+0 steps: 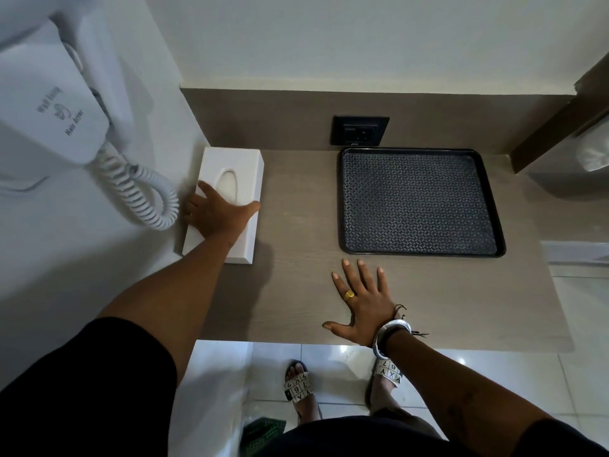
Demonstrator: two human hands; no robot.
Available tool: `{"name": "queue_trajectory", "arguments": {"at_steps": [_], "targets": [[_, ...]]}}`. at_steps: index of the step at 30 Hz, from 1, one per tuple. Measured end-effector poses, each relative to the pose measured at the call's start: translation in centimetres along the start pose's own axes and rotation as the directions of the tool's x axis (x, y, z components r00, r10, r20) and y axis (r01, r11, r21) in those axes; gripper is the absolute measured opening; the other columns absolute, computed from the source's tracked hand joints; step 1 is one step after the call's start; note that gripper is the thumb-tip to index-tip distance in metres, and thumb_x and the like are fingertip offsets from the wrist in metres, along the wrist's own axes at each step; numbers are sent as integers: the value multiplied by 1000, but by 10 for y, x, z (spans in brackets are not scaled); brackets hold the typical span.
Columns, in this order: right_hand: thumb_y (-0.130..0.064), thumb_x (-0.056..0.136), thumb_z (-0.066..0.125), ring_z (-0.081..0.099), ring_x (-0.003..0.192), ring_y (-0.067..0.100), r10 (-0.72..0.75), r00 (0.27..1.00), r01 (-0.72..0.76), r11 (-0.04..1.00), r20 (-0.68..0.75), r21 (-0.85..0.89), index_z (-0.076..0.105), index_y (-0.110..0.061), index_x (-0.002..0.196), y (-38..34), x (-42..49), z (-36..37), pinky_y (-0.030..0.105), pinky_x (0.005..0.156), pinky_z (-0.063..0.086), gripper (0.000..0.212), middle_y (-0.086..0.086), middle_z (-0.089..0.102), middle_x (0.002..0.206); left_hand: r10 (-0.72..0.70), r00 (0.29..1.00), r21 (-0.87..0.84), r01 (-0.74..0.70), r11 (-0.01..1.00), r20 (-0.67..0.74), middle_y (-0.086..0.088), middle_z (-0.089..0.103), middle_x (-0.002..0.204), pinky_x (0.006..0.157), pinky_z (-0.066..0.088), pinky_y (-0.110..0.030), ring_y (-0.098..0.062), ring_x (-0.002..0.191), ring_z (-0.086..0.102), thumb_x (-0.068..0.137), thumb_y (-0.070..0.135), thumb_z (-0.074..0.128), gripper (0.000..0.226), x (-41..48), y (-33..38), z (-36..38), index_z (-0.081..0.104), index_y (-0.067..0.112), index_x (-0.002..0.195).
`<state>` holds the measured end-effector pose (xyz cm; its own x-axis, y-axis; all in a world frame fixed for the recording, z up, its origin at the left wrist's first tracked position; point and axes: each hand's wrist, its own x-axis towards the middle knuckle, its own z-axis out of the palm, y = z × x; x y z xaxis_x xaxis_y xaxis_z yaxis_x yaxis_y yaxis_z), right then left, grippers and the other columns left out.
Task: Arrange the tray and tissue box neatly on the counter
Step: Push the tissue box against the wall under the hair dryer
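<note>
A white tissue box [230, 169] with an oval slot lies along the left wall on the wooden counter [296, 225]. My left hand [217, 214] spans its top, fingers over the wall-side edge and thumb on the right edge. A black patterned tray [418, 201] sits at the back right of the counter, its far edge against the backsplash. My right hand [362, 305] lies flat on the counter just in front of the tray with fingers spread, touching nothing else.
A white wall-hung hair dryer [49, 103] with a coiled cord [145, 192] hangs on the left wall, the cord close to the tissue box. A black wall socket [360, 130] is set in the backsplash behind the tray. White tiled floor and my sandalled feet lie below the counter's front edge.
</note>
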<state>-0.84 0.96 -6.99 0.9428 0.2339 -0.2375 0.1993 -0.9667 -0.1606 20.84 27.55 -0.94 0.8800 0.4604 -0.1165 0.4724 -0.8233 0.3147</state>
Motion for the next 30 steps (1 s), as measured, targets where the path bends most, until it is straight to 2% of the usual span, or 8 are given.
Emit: {"name": "queue_trajectory", "arguments": {"at_steps": [7,12,15,17,19,21,23,30], "targets": [[-86,73,43,24,149,39,1,1000,-1,1000,-7,2,34,-25,153,1,1,0,69,115,21,101,11,27,163,-17,999,15,17,1000,27,-28,33,148,114,24,-58,-45,135,33,52,76,75,129,9,3,9,19,15,151],[-85,75,41,23,149,39,3,1000,-3,1000,-5,4,32,-25,153,1,0,-1,68,116,20,99,10,26,163,31,999,39,-32,999,30,-27,31,151,115,22,-59,-45,139,30,58,80,69,127,9,3,11,18,13,153],[-84,76,42,23,149,38,5,1000,-5,1000,-11,11,33,-26,153,1,-1,-1,67,116,19,97,9,25,164,156,988,8,-156,988,-6,-24,20,160,119,15,-60,-44,147,19,67,82,59,122,-1,2,8,14,11,155],[-83,76,43,25,148,38,5,1000,-5,1000,-20,21,36,-25,152,1,-1,-1,67,116,21,96,9,27,163,293,954,36,-292,956,-64,-24,15,162,119,12,-60,-42,150,14,72,86,45,115,-14,-3,4,16,11,155],[-82,76,44,26,148,39,6,1000,-5,1000,-27,27,37,-25,151,0,-2,-1,67,115,22,95,9,29,162,481,874,113,-472,874,-69,-22,10,164,120,7,-58,-38,152,10,76,87,35,110,-28,-15,3,15,14,156],[-82,77,44,27,148,39,6,999,-5,1000,-32,27,38,-25,151,0,-2,0,67,115,22,94,9,29,162,618,786,203,-603,772,-16,-20,7,165,121,5,-56,-37,153,7,75,88,30,111,-36,-33,3,12,16,156],[-81,78,42,27,148,39,5,999,-5,1000,-32,23,38,-25,151,0,-1,-1,67,115,22,93,9,29,162,659,751,249,-646,722,37,-20,7,165,121,8,-57,-37,153,7,73,89,29,113,-38,-49,4,13,15,157],[-80,81,39,27,147,40,9,1000,-9,1000,-5,19,39,-24,151,-1,-1,-2,67,115,22,90,10,30,162,655,753,288,-643,710,65,-19,11,165,121,11,-57,-35,153,11,74,90,23,112,-27,-58,10,18,13,155]]}}
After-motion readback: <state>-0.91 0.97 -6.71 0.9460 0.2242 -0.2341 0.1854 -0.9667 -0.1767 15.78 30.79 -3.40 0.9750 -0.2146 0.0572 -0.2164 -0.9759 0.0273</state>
